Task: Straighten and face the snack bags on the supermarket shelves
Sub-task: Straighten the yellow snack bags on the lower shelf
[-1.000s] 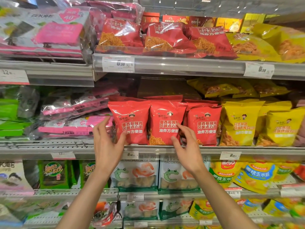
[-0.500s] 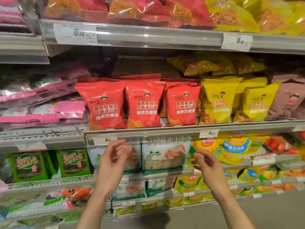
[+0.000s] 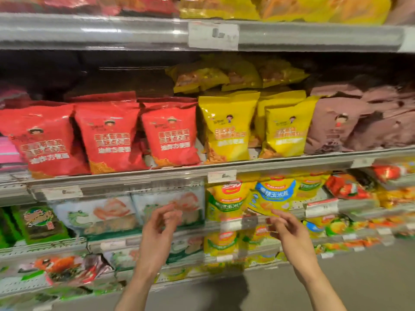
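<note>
Three red snack bags (image 3: 107,138) stood upright in a row on the middle shelf (image 3: 202,169), faces forward, the leftmost leaning slightly; just beside them to the right stood two yellow bags (image 3: 226,126), with more yellow packs (image 3: 215,75) heaped loosely behind and above; further right lay a slumped pile of brown bags (image 3: 350,122). A price tag (image 3: 221,176) hung on the shelf rail below the first yellow bag; the shelf beneath held pale bags printed with a green crocodile (image 3: 101,216) and yellow corn-snack bags (image 3: 226,198). The whole view was smeared with motion, so the small print could not be read.

The left hand (image 3: 160,227) hovered in front of the crocodile bags, fingers loosely curled and holding nothing; the right hand (image 3: 289,232) hovered before the corn-snack bags, fingers likewise slack and empty, touching no bag. Nothing stood between the hands and the shelf fronts.

A second before, both hands had rested against the red bags; half a second before, they had already dropped below that shelf's rail. Since then the view had swung right, so the red bags sat further left and the brown pile had come in.
</note>
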Tool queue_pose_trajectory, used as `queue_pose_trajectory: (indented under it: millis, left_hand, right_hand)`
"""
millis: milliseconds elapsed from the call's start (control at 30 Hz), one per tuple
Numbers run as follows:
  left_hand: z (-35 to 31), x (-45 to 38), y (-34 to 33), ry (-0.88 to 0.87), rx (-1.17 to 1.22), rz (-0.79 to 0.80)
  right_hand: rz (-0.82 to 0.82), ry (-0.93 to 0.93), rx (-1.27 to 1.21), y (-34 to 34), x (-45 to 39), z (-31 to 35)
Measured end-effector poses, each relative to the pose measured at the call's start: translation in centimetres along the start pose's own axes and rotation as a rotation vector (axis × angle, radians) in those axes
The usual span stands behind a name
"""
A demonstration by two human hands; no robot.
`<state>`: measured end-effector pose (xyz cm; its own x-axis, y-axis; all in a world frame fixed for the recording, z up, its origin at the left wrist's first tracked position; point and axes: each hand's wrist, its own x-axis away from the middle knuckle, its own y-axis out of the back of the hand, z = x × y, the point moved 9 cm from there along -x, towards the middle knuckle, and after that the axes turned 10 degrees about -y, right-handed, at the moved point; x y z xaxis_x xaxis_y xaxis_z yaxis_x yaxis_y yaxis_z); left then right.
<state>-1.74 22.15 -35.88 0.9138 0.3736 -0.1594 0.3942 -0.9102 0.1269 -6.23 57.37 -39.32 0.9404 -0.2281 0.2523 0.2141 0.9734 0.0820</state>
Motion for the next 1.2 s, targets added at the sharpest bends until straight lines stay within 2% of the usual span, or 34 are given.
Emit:
queue_pose_trajectory:
  millis: [267, 367, 600, 800, 933, 1133, 1200]
  left_hand:
    - [-1.9, 2.3, -11.2, 0.004, -0.037, -0.032]
    - [-1.6, 3.0, -14.2, 0.07, 0.01, 0.006]
    - [-1.8, 1.8, -17.4, 0.041, -0.038, 0.032]
    - [-0.8, 0.2, -20.8, 0.03, 0.022, 0.06]
    - [0.6, 0.1, -22.7, 0.042, 0.045, 0.083]
    - [2.0, -0.7, -24.3, 0.081, 0.009, 0.035]
    - [2.1, -1.2, -25.1, 0.067, -0.012, 0.007]
  right_hand:
    - [0.053, -0.038, 0.099, 9.9, -6.7, -1.4]
    - [0.063, -0.103, 0.04, 12.0, -8.6, -1.9]
    - [0.051, -0.078, 0.092, 14.3, -10.4, -1.8]
    - [-0.013, -0.027, 0.264, 16.3, -11.9, -0.7]
    - [-0.036, -0.061, 0.233, 17.3, -13.0, -1.0]
    - [0.066, -0.131, 0.305, 17.3, -17.9, -2.9]
    - [0.107, -0.127, 0.26, 16.1, -20.2, -2.5]
